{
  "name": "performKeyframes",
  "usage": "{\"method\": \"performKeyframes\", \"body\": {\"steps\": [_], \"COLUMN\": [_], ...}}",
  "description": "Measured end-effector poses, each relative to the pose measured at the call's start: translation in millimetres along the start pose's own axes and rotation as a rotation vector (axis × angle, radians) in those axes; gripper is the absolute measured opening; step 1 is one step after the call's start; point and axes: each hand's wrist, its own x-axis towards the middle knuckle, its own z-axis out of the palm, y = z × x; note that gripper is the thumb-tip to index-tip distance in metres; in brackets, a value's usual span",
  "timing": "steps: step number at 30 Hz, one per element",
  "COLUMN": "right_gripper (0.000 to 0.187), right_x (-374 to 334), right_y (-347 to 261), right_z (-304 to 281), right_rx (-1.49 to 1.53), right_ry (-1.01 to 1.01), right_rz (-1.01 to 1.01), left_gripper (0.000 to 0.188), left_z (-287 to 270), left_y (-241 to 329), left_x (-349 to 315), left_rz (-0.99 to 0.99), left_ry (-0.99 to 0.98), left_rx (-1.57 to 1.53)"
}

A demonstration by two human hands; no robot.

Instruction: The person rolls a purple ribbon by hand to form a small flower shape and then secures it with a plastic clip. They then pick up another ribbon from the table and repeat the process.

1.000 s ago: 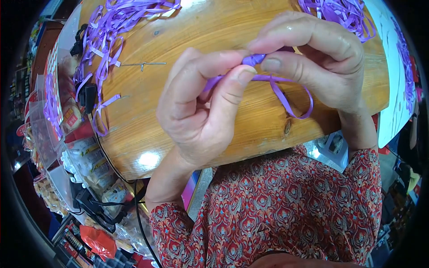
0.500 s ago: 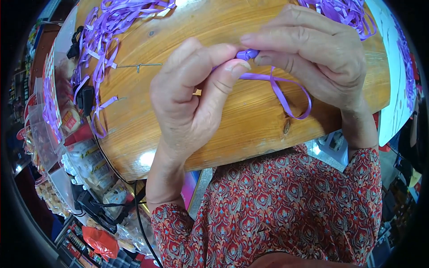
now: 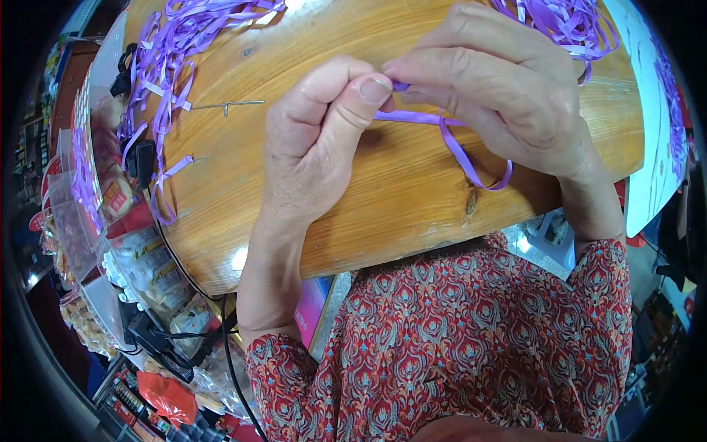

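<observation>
Above the wooden table, my left hand [image 3: 313, 136] pinches a purple ribbon [image 3: 420, 118] between thumb and curled forefinger. My right hand [image 3: 508, 88] meets it fingertip to fingertip, its thumb and fingers closed on the same ribbon. Between the two pinches only a small purple folded or knotted bit shows; the fingers hide most of it. From there the ribbon runs right behind my right hand and hangs in a loop over the tabletop.
A pile of purple ribbons [image 3: 158, 74] covers the wooden table's [image 3: 353, 236] far left, another ribbon heap [image 3: 563, 26] its far right. A thin metal wire tool [image 3: 228, 107] lies left of my hands. Black cables [image 3: 228, 353] and bagged goods [image 3: 151, 272] crowd the left side.
My left hand has rolled its thumb up over the purple bit and shifted slightly right. My right fingers have moved left and closed in, so less of the purple bit shows.
</observation>
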Motion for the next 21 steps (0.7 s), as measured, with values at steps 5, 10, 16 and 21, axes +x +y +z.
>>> {"method": "performKeyframes", "body": {"steps": [5,10,16,21], "right_gripper": [0.021,0.022,0.027,0.021], "right_x": [0.4,5.0,0.9,-0.4], "right_y": [-0.6,1.1,5.0,2.8], "right_z": [-2.7,8.9,21.6,20.2], "right_rx": [-0.030,-0.013,0.019,0.003], "right_ry": [-0.001,0.024,0.199,0.133], "right_rz": [-0.040,-0.106,-0.179,-0.168], "left_gripper": [0.006,0.007,0.011,0.009], "left_z": [4.1,1.5,8.0,6.8], "left_y": [-0.3,-3.7,-0.7,1.8], "left_x": [3.3,-0.2,-1.6,-2.8], "left_rz": [0.191,0.203,-0.021,-0.039], "left_ry": [-0.002,0.019,0.087,0.077], "left_rx": [0.081,0.183,0.047,-0.008]}}
